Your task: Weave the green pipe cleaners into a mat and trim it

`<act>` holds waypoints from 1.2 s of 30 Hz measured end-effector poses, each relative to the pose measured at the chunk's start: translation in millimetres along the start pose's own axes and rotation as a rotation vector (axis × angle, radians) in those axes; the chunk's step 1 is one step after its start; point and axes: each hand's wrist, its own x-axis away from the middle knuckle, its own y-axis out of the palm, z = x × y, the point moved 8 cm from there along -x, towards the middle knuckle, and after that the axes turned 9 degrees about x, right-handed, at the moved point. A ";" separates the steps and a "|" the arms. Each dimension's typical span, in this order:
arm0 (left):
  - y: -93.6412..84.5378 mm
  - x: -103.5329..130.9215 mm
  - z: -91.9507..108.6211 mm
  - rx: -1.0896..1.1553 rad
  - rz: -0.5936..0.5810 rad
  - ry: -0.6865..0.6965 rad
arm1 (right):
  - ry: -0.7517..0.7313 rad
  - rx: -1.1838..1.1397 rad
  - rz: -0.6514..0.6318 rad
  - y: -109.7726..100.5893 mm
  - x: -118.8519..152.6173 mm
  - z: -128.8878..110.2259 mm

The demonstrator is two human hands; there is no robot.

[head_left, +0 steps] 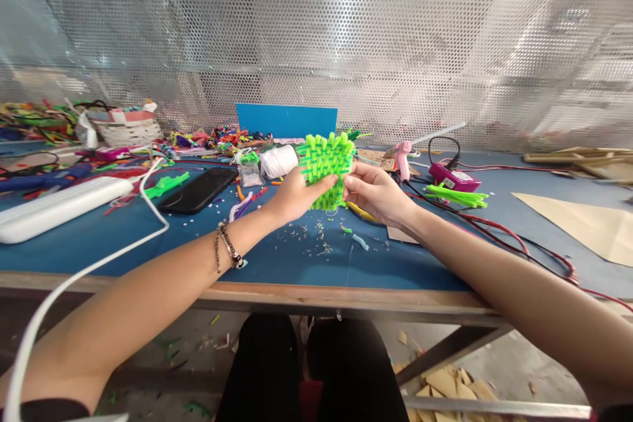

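Note:
A woven square of bright green pipe cleaners (329,157) is held up above the blue table (277,264). My left hand (299,194) grips its left side, with the thumb lying across the front. At its right edge, my right hand (373,191) has thumb and fingertips pinched together. Whether those fingers hold the weave's edge or a loose end is too small to make out. Below the weave, small clippings (321,244) and a short light-blue piece of pipe cleaner (360,241) lie on the table.
Left of my hands are a black phone (200,190), a white power strip (64,208) with its cable, and a white yarn roll (278,161). To the right stand a pink glue gun (403,159), a purple box (455,178), green pipe cleaners (457,196) and red-black cables. Metal mesh (316,46) rises behind.

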 end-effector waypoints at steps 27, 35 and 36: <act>-0.1 3.0 -5.0 0.154 0.045 -0.082 | -0.037 0.026 0.067 -2.5 3.1 -10.9; 3.2 3.4 -1.7 0.211 0.016 -0.098 | 0.018 -0.053 0.000 -3.5 2.0 -3.5; 3.6 3.4 -1.0 0.221 0.016 -0.096 | 0.012 -0.050 -0.005 -3.2 1.9 -3.8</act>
